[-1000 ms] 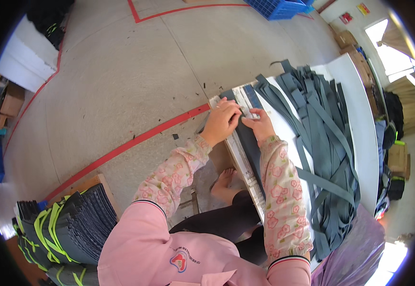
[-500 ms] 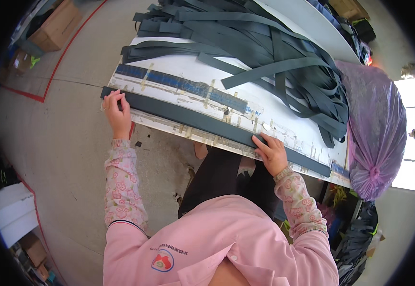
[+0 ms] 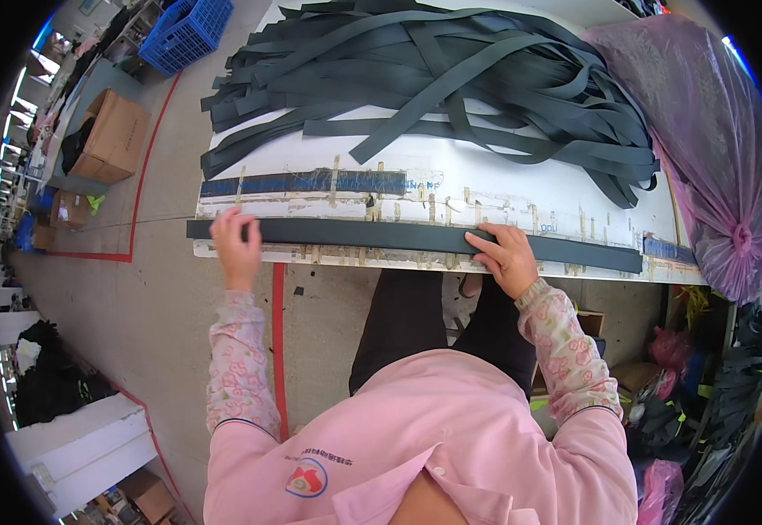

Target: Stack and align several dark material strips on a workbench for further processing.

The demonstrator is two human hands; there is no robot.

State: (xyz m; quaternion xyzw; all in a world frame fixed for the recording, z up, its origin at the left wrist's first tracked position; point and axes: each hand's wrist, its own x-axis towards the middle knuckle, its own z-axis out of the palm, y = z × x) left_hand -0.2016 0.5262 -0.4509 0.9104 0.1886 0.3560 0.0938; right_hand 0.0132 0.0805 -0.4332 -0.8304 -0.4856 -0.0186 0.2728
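Observation:
A long dark grey webbing strip [image 3: 354, 234] lies straight along the near edge of the white table [image 3: 311, 157]. My left hand [image 3: 237, 254] is over the strip near its left end, with thumb and fingers bent and apart. Farther right, my right hand [image 3: 510, 260] rests its outstretched fingers on the strip. A large loose heap of similar strips [image 3: 337, 66] covers the far part of the table. Between heap and strip, dark blue bands [image 3: 319, 183] and worn tape marks show on the tabletop.
A tied translucent purple bag [image 3: 705, 114] bulges against the table's right end. At the far left stand a blue crate [image 3: 185, 35] and a cardboard box [image 3: 111, 136]. Dark goods [image 3: 705, 385] are piled below right. Red lines [image 3: 280, 350] mark the floor.
The view has turned, so the table edge looks more level. My left hand has shifted slightly right from the strip's left end, its fingers now more apart. My right hand stays on the strip.

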